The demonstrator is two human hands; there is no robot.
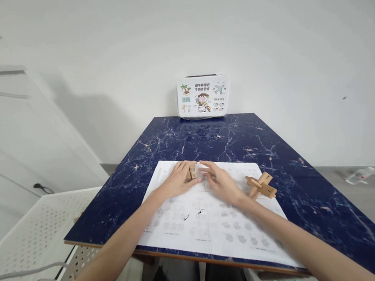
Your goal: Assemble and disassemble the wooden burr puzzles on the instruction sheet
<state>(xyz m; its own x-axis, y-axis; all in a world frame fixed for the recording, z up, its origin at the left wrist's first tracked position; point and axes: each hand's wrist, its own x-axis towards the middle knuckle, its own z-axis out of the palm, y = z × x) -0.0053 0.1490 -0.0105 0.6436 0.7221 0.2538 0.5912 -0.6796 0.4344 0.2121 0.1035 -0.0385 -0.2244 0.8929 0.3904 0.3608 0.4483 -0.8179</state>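
On a large printed paper sheet [190, 239], my left hand [178, 179] curls over a small group of light wooden puzzle pieces [192, 172], thumb on the near side and fingers on the far side. My right hand [220, 181] is just right of these pieces, its fingers bent and apart, the index fingertip close to their far edge. Whether it touches them cannot be made out. Beside my right wrist rests a wooden interlocking puzzle [261, 185] of crossed, notched bars, partly on the sheet's right edge.
A white case with travel cartoons [202, 97] stands at the far end of the dark blue marbled table [200, 135], against the wall. Left of the table is a white perforated rack [26, 226] with cables. A clear plastic item [365, 175] lies on the floor at right.
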